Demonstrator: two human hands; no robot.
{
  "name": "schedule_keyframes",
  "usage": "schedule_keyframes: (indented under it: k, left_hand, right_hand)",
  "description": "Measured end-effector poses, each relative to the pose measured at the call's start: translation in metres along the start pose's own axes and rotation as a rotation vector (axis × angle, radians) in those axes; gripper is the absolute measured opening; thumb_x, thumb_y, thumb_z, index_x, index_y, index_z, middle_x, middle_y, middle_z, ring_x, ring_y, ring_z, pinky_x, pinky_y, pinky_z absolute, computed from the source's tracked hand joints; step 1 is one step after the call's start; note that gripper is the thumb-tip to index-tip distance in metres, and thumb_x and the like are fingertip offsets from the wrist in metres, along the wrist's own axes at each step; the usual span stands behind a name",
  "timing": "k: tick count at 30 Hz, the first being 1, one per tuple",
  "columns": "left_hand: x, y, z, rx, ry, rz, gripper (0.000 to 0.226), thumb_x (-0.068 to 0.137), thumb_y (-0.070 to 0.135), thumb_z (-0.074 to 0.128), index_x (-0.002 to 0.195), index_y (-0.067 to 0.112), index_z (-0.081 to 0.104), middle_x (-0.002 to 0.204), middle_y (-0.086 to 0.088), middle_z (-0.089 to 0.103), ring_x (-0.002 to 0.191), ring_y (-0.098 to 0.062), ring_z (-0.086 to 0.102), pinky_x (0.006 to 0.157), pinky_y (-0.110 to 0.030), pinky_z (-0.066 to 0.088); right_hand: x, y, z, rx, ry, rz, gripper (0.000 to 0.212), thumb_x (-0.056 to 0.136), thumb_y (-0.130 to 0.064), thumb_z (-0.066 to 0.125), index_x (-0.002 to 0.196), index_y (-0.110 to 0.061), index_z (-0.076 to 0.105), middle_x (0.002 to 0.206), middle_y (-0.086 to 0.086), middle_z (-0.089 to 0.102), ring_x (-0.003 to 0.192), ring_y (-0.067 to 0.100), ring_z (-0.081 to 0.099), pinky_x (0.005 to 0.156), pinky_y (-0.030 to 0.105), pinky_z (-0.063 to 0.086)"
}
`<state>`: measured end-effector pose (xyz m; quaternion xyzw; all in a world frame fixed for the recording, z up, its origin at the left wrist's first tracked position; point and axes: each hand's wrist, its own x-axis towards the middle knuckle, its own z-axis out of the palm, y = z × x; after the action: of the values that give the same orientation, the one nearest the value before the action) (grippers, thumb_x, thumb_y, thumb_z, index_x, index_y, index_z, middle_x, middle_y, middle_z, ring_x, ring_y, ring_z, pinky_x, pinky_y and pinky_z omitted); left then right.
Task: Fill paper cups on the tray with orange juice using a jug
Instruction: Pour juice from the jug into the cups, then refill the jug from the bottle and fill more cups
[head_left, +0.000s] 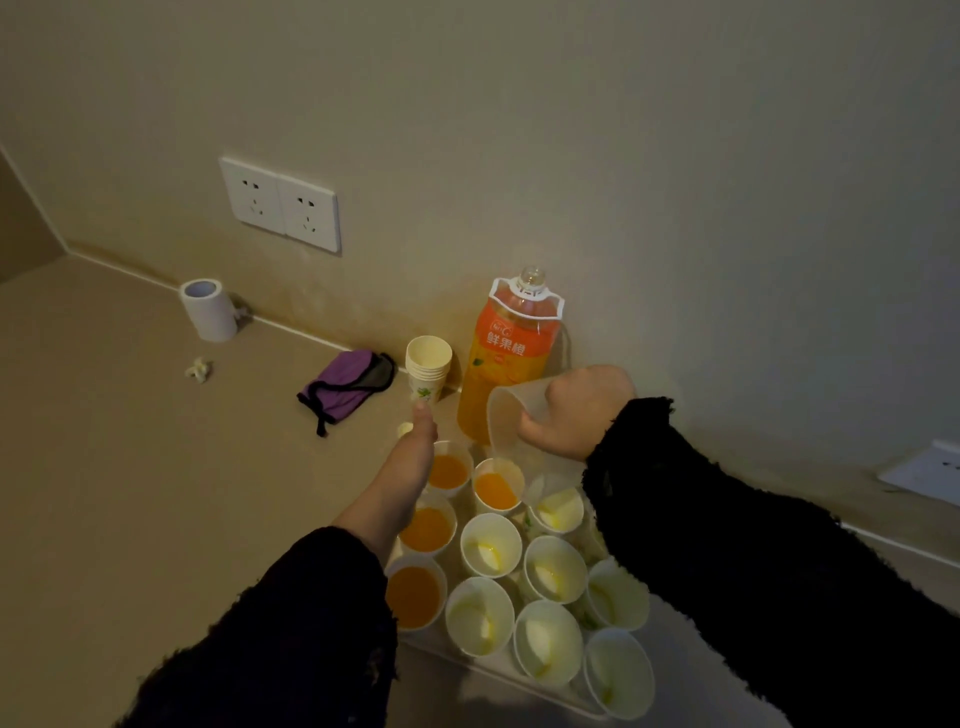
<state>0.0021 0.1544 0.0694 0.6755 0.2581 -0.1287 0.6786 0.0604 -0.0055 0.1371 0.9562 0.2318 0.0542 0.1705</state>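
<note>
A white tray (470, 671) on the beige counter holds several paper cups. Those along its left and far side contain orange juice, for example one cup (414, 596) at the near left. The other cups (548, 640) show only pale dregs. My right hand (576, 410) grips a translucent plastic jug (511, 415) tilted spout-down over a juice-filled cup (496, 489) in the far row. My left hand (418, 449) stretches forward over the far left cup (448, 472), fingers straight, its tip by the foot of a stack of spare cups (427, 370). It holds nothing.
An uncapped orange juice bottle (511, 358) stands against the wall behind the jug. A purple pouch (345, 387), a white roll (208, 310) and a crumpled scrap (198, 370) lie to the left. Wall sockets (280, 205) sit above; a paper sheet (930, 473) lies at far right.
</note>
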Motion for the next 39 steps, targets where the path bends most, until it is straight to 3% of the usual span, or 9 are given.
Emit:
schedule_keyframes:
  k: [5,8,12,16,21,26,29,34,39]
  left_hand:
    - [-0.003,0.028,0.021,0.008,-0.008,0.096,0.074,0.094,0.063,0.008,0.144,0.017,0.037,0.150,-0.004,0.038,0.142,-0.025,0.027,0.114,-0.041,0.016]
    - [0.000,0.037,0.031,0.013,-0.009,0.150,0.074,0.095,0.062,0.007,0.141,0.017,0.042,0.148,-0.004,0.040,0.141,-0.023,0.028,0.115,-0.042,0.015]
    - [0.003,0.045,0.041,0.005,0.050,0.149,0.077,0.094,0.065,0.008,0.139,0.014,0.044,0.148,-0.005,0.041,0.141,-0.024,0.028,0.115,-0.046,0.014]
    - [0.008,0.054,0.051,0.009,0.069,0.147,0.074,0.097,0.059,0.009,0.142,0.009,0.040,0.148,-0.006,0.041,0.141,-0.024,0.030,0.118,-0.043,0.014]
    - [0.016,0.061,0.059,-0.008,0.096,0.156,0.073,0.098,0.056,0.009,0.139,0.005,0.043,0.146,-0.009,0.042,0.140,-0.025,0.031,0.118,-0.042,0.015]
    - [0.022,0.059,0.061,0.021,0.130,0.127,0.076,0.096,0.059,0.009,0.140,0.007,0.042,0.148,-0.007,0.041,0.141,-0.025,0.030,0.118,-0.043,0.016]
    - [0.020,0.060,0.065,0.030,0.121,0.111,0.075,0.097,0.058,0.007,0.142,0.008,0.039,0.149,-0.007,0.039,0.142,-0.024,0.027,0.119,-0.042,0.013]
    - [0.021,0.061,0.068,0.023,0.123,0.110,0.075,0.097,0.058,0.007,0.143,0.009,0.038,0.149,-0.007,0.039,0.142,-0.024,0.028,0.119,-0.042,0.014]
    - [0.021,0.055,0.067,0.033,0.118,0.121,0.074,0.097,0.059,0.008,0.142,0.010,0.040,0.148,-0.007,0.041,0.140,-0.023,0.031,0.118,-0.041,0.016]
  right_hand:
    - [-0.013,0.046,-0.007,0.212,0.033,0.128,0.068,0.085,-0.070,0.026,0.049,-0.016,0.044,0.048,-0.001,0.040,0.046,0.014,0.038,0.047,0.023,0.024]
    - [-0.024,0.079,-0.008,0.342,0.090,0.232,0.062,0.068,-0.069,0.018,0.048,-0.014,0.038,0.048,0.000,0.035,0.046,0.017,0.036,0.047,0.025,0.021]
    - [-0.036,0.119,0.003,0.475,0.106,0.407,0.042,0.067,-0.055,0.030,0.051,-0.016,0.034,0.050,0.001,0.027,0.048,0.023,0.031,0.048,0.026,0.021]
    - [-0.049,0.152,0.030,0.618,0.134,0.517,0.040,0.072,-0.051,0.034,0.052,-0.017,0.029,0.052,0.001,0.023,0.047,0.022,0.026,0.049,0.028,0.017]
    - [-0.054,0.172,0.070,0.777,0.055,0.649,0.050,0.092,-0.042,0.037,0.051,-0.013,0.034,0.054,0.005,0.033,0.050,0.022,0.034,0.051,0.031,0.023]
    - [-0.043,0.153,0.107,1.050,-0.064,0.767,0.058,0.087,-0.051,0.031,0.066,-0.006,0.060,0.078,0.015,0.063,0.067,0.027,0.055,0.063,0.031,0.040]
    - [-0.038,0.138,0.121,1.099,-0.123,0.810,0.070,0.070,-0.057,0.024,0.082,-0.003,0.067,0.089,0.017,0.066,0.078,0.030,0.060,0.074,0.034,0.046]
    - [-0.035,0.132,0.146,1.121,-0.143,0.820,0.058,0.091,-0.046,0.029,0.083,-0.002,0.066,0.090,0.018,0.068,0.080,0.032,0.060,0.075,0.036,0.047]
    - [-0.035,0.134,0.151,1.099,-0.154,0.838,0.060,0.096,-0.043,0.025,0.084,-0.001,0.067,0.091,0.020,0.068,0.077,0.031,0.058,0.068,0.033,0.041]
